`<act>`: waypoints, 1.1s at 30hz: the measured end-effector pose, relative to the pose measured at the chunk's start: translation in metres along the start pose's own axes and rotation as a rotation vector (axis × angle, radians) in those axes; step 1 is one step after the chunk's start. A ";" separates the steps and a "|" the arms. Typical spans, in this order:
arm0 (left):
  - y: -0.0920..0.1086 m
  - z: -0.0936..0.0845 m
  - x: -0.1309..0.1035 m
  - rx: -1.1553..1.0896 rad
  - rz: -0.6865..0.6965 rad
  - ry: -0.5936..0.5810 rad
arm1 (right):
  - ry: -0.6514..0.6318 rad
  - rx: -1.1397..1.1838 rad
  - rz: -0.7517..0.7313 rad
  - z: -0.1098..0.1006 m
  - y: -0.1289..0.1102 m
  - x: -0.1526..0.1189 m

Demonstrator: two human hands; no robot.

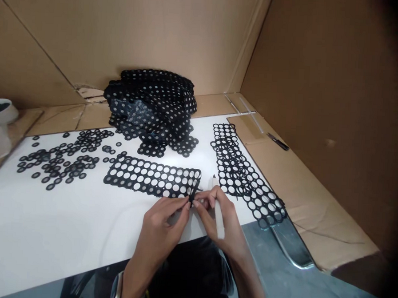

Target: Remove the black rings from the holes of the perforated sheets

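My left hand (163, 225) is closed in a pinch at the near right corner of a black perforated sheet (146, 190). This sheet has rows of round holes, and grey-centred rings remain along its near edge. Its right end is bent upward between my hands. My right hand (220, 217) meets the same corner with thumb and fingertips. A white pen-like tool (219, 219) with a dark tip is tucked in that hand, tip pointing away from me. What lies right between the fingertips is too small to make out.
Loose black rings (74, 164) lie scattered at left. Behind stands a heap of dotted black sheets (154, 106). Holed-out black strips (237, 173) pile at right, overhanging the table edge. A dark-handled cutter (278, 141) lies on cardboard; a white cup (2, 112) stands far left. Cardboard walls (178, 32) enclose the table.
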State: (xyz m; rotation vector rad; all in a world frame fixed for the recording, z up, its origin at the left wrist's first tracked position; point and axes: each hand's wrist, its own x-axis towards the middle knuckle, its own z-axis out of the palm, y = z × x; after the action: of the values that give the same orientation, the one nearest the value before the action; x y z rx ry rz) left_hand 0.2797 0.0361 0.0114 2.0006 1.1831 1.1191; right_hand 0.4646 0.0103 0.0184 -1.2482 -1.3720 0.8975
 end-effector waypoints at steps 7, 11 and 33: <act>0.002 0.002 0.003 0.108 0.069 -0.004 | -0.041 0.013 0.048 0.000 -0.002 -0.002; 0.001 0.000 0.003 0.107 0.013 -0.015 | -0.052 0.000 0.061 -0.001 -0.005 -0.002; 0.003 -0.002 0.001 -0.039 -0.152 -0.114 | -0.059 -0.082 0.125 -0.010 -0.005 -0.003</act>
State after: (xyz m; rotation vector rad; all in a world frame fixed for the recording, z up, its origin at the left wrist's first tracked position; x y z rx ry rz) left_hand 0.2793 0.0354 0.0147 1.8840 1.2230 0.9339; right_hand 0.4733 0.0057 0.0247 -1.3928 -1.4013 0.9791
